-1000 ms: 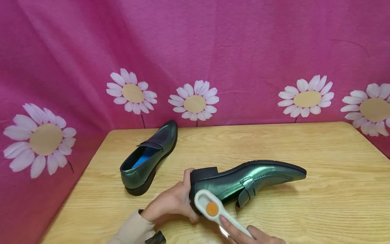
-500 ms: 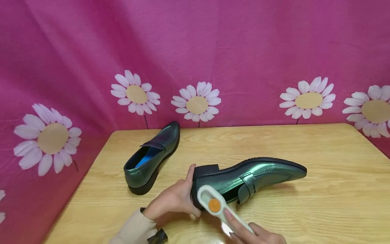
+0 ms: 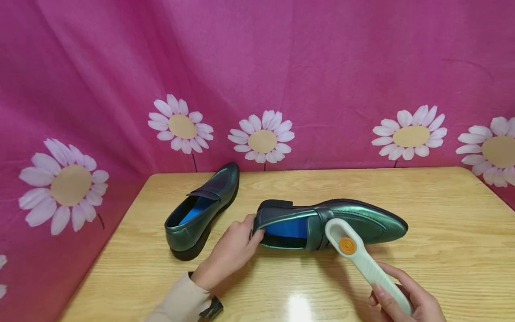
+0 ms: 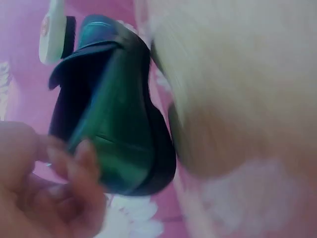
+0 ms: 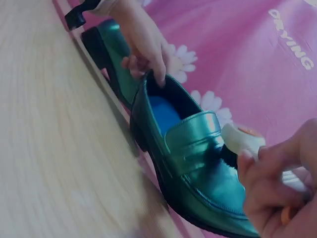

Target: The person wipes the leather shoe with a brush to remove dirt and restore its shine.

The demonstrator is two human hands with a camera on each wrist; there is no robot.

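Note:
My left hand [image 3: 229, 250] pinches the back rim of a shiny dark-green loafer [image 3: 370, 219], thumb inside the opening in the right wrist view. The loafer is tilted, its blue-lined opening towards me and its toe to the right. In my right hand [image 3: 414, 297] is a shoe brush [image 3: 372, 261] with a pale handle and an orange round button, gripped by the handle end. The brush head overlaps the loafer's front beside the strap. Dark bristles [image 5: 229, 156] show under the head in the right wrist view, right at the upper.
A matching loafer [image 3: 193, 228] stands upright on the wooden table [image 3: 454, 214] at the left, toe pointing to the back. Behind the table hangs a pink cloth [image 3: 322, 67] printed with white daisies.
My left hand has rolled the loafer so its opening faces up towards me. The brush in my right hand has moved right, from the heel area to the front by the strap.

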